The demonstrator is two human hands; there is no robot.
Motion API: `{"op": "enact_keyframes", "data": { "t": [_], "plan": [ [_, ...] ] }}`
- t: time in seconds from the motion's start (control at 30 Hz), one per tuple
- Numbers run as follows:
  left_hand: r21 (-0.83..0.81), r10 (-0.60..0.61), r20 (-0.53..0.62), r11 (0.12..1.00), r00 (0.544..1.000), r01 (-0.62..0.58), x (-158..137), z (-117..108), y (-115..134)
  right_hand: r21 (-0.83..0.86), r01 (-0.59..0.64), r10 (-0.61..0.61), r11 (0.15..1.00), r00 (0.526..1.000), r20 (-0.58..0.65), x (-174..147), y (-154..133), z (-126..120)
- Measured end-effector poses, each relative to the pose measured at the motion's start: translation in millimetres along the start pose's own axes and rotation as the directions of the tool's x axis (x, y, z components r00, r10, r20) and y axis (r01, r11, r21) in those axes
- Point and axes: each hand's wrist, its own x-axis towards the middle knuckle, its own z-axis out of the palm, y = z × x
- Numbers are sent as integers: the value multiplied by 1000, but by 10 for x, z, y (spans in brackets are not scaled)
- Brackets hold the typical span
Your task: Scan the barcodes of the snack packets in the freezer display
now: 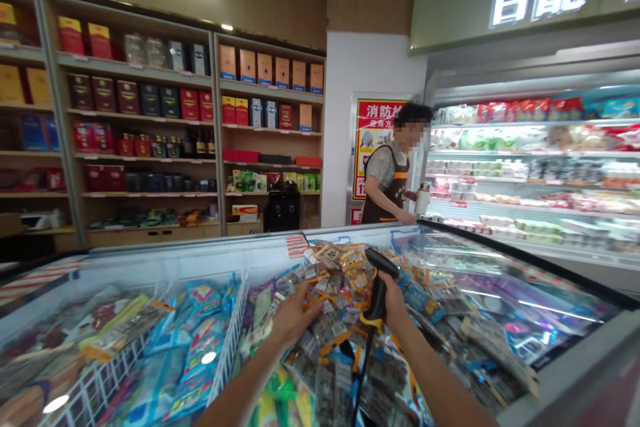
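My right hand [394,303] is wrapped around the handle of a black barcode scanner [376,300]. The scanner's head points up and left, and a dark cable [364,370] hangs from the yellow collar at its base. My left hand [294,315] lies over the heap of frozen food packets [345,273], its fingers apart and nothing seen in its grip. Many packets are clear with orange edges and dark contents. Green and yellow packets [280,393] lie below, between my forearms.
The chest freezer [200,259] has white wire dividers [233,340] and blue packets [200,333] to the left. A person in a brown apron [395,187] stands behind its far edge. Shelves of boxes [140,107] and a lit refrigerated display [530,173] line the back.
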Motion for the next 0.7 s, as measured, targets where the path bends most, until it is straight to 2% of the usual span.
{"op": "enact_keyframes", "data": {
  "t": [0.1, 0.17, 0.23, 0.3, 0.33, 0.37, 0.43, 0.5, 0.6, 0.7],
  "plan": [
    [-10, 3, 3, 1000, 1000, -3, 31, 58, 209, 11, -47, 47, 999, 998, -42, 77, -61, -70],
    [-39, -18, 26, 999, 999, 19, 53, -8, 293, 31, -64, 65, 997, 997, -42, 83, -117, -62],
    [-43, -63, -3, 997, 998, 63, -2, -124, 339, 61, -73, 74, 995, 997, -5, 39, -187, 6],
    [-1, -80, -98, 997, 992, 81, -170, -221, 368, 99, -96, 87, 990, 991, 98, -54, -260, 129],
    [31, -60, -132, 997, 989, 65, -294, -243, 382, 113, -121, 101, 986, 981, 165, -117, -290, 206],
    [53, -27, -118, 998, 993, 33, -433, -240, 398, 121, -147, 116, 982, 966, 229, -186, -309, 286],
    [84, 49, 2, 995, 999, -49, -707, -178, 433, 126, -192, 141, 973, 932, 335, -336, -308, 441],
    [96, 47, 87, 994, 995, -55, -898, -95, 458, 132, -232, 157, 964, 893, 422, -480, -247, 573],
    [105, 2, 109, 994, 994, -13, -958, -62, 439, 126, -306, 201, 944, 832, 517, -662, -68, 730],
    [93, -3, 56, 996, 998, -2, -872, -112, 364, 97, -378, 268, 921, 793, 546, -783, 143, 865]
  ]
}}
